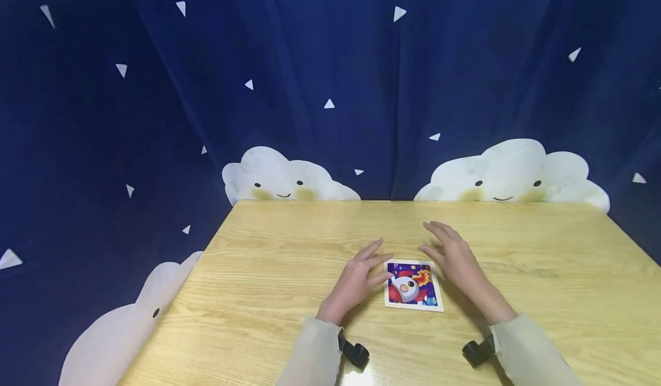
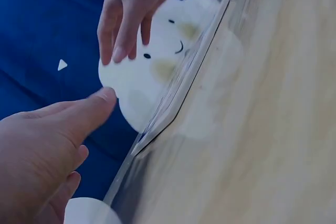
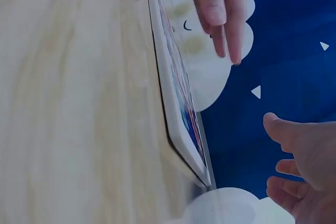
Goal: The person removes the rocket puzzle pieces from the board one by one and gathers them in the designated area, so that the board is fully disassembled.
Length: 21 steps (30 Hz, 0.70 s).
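A square picture puzzle board [image 1: 412,287] with a white border lies flat on the wooden table; its picture has a white rocket-like figure, orange flames and a dark starry background. My left hand [image 1: 356,280] hovers at the board's left side, fingers spread and holding nothing. Over on the right, my right hand [image 1: 457,260] is raised beside the board's upper right corner, its fingers loosely extended. From the right wrist view, the board [image 3: 176,87] appears edge-on, with the right hand [image 3: 307,166] apart from it. The left wrist view likewise shows a gap between left hand [image 2: 52,145] and board [image 2: 184,82].
The light wooden table [image 1: 289,248] stretches to a dark blue curtain [image 1: 320,47] with white triangles and smiling clouds [image 1: 511,171]. Each wrist wears a black strap mount, such as the left one [image 1: 354,351], below beige sleeves [image 1: 315,351].
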{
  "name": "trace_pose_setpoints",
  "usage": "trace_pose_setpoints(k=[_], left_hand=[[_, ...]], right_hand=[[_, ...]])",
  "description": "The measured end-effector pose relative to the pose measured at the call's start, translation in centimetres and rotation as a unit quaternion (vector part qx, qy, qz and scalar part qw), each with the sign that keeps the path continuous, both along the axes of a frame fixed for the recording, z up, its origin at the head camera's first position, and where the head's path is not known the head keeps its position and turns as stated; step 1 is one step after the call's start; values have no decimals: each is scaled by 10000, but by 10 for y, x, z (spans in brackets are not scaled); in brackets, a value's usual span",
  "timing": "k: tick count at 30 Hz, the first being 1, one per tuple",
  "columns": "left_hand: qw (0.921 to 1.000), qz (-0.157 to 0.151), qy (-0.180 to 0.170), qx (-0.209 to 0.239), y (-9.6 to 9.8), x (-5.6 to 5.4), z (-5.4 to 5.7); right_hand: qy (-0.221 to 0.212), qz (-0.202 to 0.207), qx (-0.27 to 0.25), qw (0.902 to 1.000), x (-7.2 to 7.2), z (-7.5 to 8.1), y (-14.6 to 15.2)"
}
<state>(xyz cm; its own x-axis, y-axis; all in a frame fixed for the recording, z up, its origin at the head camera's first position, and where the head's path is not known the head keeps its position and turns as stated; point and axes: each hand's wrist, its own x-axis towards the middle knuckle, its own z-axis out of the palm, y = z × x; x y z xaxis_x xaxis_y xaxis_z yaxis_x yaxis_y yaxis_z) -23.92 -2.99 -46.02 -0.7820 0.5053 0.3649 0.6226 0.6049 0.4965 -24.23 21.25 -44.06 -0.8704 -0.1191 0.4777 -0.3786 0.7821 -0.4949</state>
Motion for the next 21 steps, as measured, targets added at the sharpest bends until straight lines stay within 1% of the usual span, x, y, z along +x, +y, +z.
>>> trace_pose_setpoints(k=[4,9,12,15,21], left_hand=[[9997,-256,-49,-14,2,4,-5],[9985,-467,-299,-34,5,8,-10],[9979,-565,-301,-13,5,9,-12],[9979,-569,-299,-29,6,9,-14],[9982,-468,-337,-187,6,12,-15]], right_hand=[[-52,218,-17,9997,-1,-3,-5],[-446,410,-14,9982,-2,-7,-12],[-557,492,-36,9972,-2,-9,-16],[-618,607,-45,9962,-3,-11,-19],[-736,738,-9,9946,-5,-15,-25]])
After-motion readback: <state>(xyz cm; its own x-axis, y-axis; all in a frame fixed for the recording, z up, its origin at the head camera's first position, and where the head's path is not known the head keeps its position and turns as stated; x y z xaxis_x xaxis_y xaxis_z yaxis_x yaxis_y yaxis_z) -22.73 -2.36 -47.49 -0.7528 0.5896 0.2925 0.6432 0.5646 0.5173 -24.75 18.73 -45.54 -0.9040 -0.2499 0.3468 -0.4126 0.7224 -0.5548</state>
